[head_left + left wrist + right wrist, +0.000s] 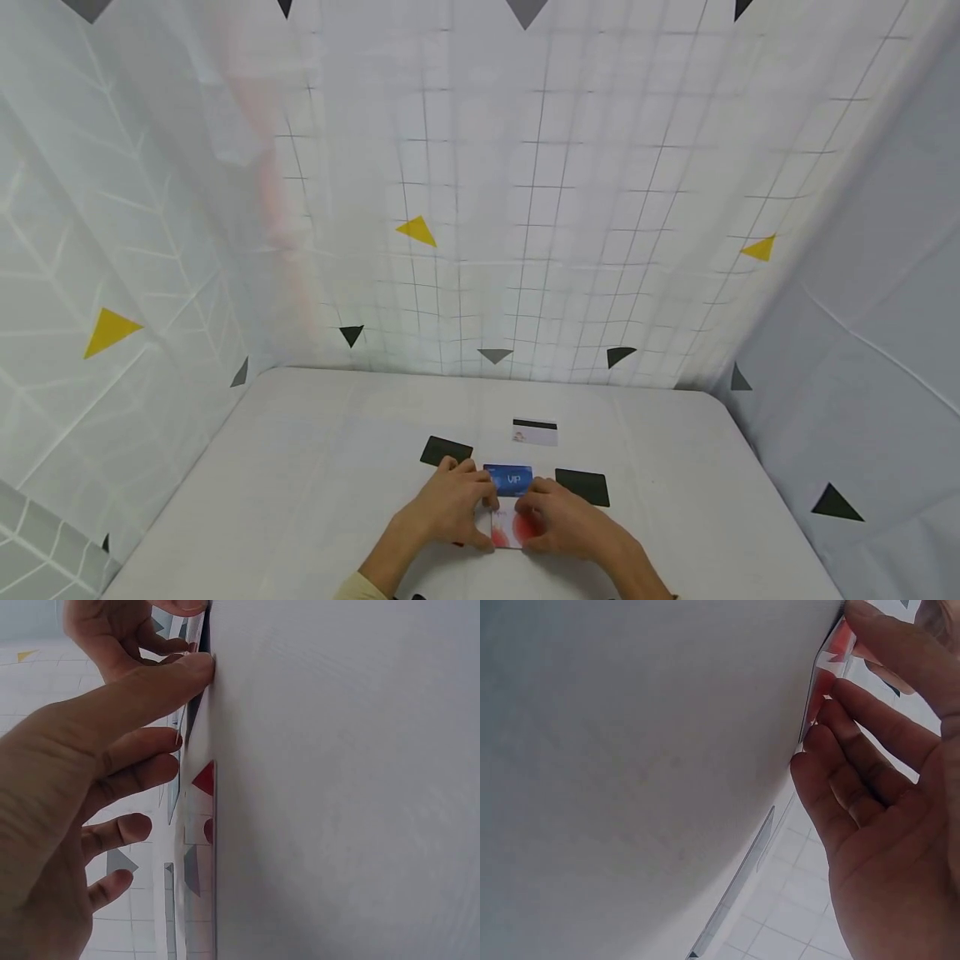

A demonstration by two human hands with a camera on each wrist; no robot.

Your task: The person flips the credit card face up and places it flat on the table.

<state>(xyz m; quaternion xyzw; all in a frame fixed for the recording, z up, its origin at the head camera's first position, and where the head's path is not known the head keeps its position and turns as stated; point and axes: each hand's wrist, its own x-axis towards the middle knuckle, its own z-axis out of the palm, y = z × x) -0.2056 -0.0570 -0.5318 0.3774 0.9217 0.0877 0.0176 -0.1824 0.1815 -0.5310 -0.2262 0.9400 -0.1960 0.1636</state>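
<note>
Your left hand (452, 502) and right hand (568, 518) pinch the near white-and-red rectangular plastic card (506, 527), likely positioning it; next needs steady, level fingers.

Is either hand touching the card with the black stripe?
No, the striped card lies beyond the left hand and right hand, apart from both.

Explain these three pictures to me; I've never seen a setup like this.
There's no robot, only a person's bare hands. The wide picture comes from a head camera looking forward and down; each close, sideways one comes from a camera on one wrist. On the white table lie a blue VIP card, a black card on the left, another on the right and, farthest away, a white card with a black stripe. The left hand and right hand hold a red-and-white card at its sides. Something red, mostly hidden, shows by the left hand.
</note>
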